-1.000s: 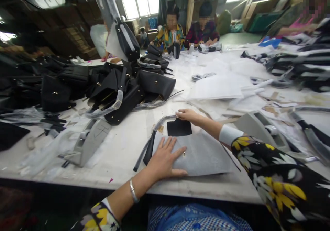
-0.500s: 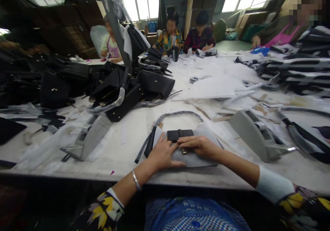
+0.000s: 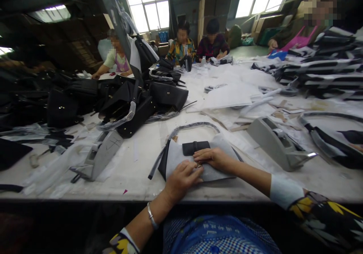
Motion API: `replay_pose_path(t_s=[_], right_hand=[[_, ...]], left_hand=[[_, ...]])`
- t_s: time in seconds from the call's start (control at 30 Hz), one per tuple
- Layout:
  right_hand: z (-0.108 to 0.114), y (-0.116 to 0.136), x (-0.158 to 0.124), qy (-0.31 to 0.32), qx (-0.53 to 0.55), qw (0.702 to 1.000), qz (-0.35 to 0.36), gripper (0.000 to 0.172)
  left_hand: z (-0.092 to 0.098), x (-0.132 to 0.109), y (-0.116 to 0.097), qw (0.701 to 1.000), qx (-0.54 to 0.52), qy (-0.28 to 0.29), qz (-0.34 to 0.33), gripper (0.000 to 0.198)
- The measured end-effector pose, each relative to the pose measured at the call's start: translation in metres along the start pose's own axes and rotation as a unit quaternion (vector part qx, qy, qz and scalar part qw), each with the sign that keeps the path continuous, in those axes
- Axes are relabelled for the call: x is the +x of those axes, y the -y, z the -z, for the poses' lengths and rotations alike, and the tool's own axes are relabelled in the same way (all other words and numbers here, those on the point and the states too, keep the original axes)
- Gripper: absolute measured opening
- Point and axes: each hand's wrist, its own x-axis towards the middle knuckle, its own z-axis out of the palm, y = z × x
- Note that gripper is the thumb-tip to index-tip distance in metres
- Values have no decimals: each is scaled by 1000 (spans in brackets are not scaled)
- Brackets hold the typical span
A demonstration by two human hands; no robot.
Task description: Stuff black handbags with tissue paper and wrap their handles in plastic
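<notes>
A black handbag [image 3: 195,147] wrapped in a grey foam sheet [image 3: 177,155] lies flat near the table's front edge, its wrapped handle [image 3: 193,126] arching away from me. My left hand [image 3: 181,178] rests on the sheet with fingers curled, fingertips at a small gold clasp [image 3: 199,166]. My right hand [image 3: 212,158] lies across the sheet just beyond, fingers bent and pressing at the same clasp. The two hands touch at the clasp.
Two grey tape dispensers stand on the white table [image 3: 141,148], one at the left [image 3: 102,155], one at the right [image 3: 275,140]. A heap of black handbags [image 3: 136,99] fills the left. White sheets [image 3: 227,95] and striped stacks [image 3: 326,72] lie right. Several people sit at the far end.
The black flap has been folded down over the grey sheet. My right hand came back from the far edge to the clasp, and my left hand went from flat to curled.
</notes>
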Motion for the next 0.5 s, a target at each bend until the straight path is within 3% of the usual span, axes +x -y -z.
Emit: replay_pose_path(t_s=[0.27, 0.5], right_hand=[[6, 13, 1, -4, -36, 999, 31, 24], [2, 12, 6, 5, -157, 985, 74, 14]], left_hand=[[2, 6, -3, 999, -46, 6, 19, 42], [2, 11, -3, 998, -47, 28, 25, 38]])
